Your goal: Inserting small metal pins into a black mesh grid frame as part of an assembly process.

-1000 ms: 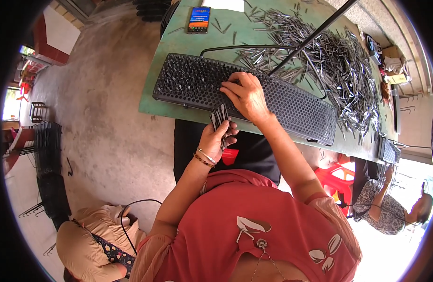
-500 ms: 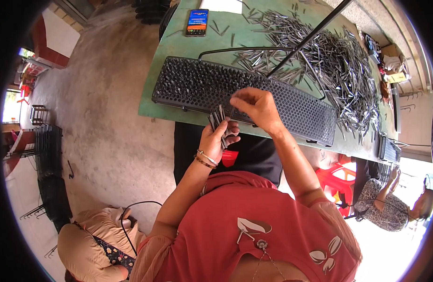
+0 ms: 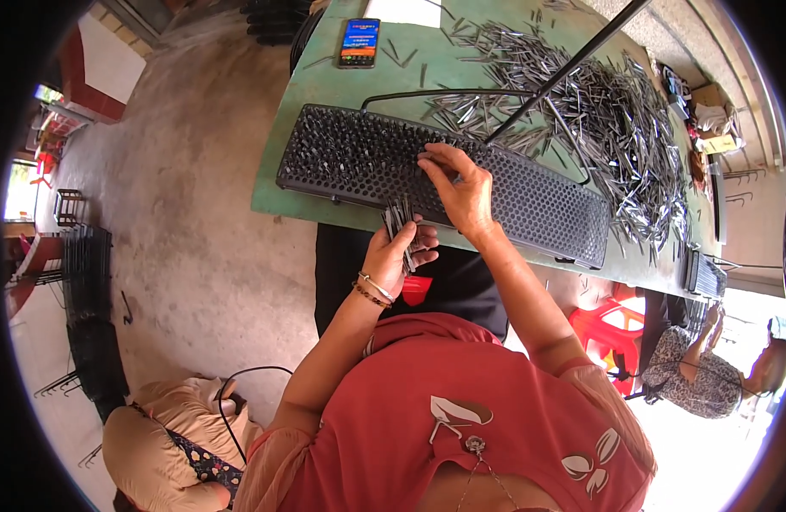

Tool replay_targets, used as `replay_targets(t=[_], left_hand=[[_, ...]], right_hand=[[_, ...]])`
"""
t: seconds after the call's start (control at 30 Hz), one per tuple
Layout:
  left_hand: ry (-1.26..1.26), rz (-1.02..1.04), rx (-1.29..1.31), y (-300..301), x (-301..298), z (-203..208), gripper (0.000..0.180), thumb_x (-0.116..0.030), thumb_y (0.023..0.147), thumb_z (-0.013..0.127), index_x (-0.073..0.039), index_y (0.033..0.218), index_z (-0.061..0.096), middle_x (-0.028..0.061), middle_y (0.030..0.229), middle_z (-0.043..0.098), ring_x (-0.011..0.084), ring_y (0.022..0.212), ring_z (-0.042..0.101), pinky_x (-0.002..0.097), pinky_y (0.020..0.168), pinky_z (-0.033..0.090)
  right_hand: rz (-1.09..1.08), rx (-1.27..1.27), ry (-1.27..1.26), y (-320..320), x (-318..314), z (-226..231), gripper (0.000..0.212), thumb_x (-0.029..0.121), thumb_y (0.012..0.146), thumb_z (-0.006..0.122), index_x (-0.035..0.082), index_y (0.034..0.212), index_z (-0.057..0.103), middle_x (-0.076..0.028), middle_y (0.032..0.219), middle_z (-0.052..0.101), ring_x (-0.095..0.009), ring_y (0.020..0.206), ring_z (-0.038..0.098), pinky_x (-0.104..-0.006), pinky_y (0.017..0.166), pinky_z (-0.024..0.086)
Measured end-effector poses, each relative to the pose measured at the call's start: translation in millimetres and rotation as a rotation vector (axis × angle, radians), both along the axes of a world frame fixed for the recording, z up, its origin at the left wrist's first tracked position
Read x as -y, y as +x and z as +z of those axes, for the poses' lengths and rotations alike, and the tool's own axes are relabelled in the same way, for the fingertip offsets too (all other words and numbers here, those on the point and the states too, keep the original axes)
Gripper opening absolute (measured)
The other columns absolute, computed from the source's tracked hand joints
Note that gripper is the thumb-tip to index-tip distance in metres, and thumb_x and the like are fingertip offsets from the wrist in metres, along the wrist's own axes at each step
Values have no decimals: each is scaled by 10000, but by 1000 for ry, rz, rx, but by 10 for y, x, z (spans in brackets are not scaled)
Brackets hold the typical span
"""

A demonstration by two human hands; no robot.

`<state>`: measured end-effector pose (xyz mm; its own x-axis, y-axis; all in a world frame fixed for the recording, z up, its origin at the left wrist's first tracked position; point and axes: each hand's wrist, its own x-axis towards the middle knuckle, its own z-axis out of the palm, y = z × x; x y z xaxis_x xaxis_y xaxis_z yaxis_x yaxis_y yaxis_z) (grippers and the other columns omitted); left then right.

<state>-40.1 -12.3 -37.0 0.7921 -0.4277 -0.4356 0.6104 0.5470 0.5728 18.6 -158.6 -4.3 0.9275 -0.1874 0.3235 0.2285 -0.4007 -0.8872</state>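
A long black perforated tray lies along the near edge of the green table. Its left part is thickly filled with thin dark metal strips standing in the holes, while the right part shows bare holes. My left hand is closed around a bundle of metal strips, just in front of the tray. Over the tray's middle, at the border of the filled part, my right hand has thumb and fingers pinched together. Whatever is between those fingertips is too small to make out.
A large heap of loose strips covers the table's right side. Black bent rods rise behind the tray. A phone lies at the far left. Red stools and another person are at right; a second person is lower left.
My right hand has moved slightly up and left, from above my left hand's bundle to the tray's holes. My left hand keeps its bundle nearly in place.
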Motion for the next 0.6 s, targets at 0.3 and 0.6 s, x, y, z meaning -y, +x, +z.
replay_targets(t=[0.3,0.6], left_hand=[[14,-32,12,22,-41,2,233,-212,934,532,-23,1070,527,119,934,641,178,780,622,296,636,533],[55,5,92,2,-26,37,233,-216,933,535,-27,1069,532,93,928,636,142,760,607,268,597,520]], right_hand=[[77,310,-509,18,36,-37,199,82,743,697,50,937,663,-82,899,642,-257,782,595,-362,720,475],[44,329,-659,-43,63,125,162,119,775,667,41,917,671,-84,915,604,-259,762,589,-352,679,468]])
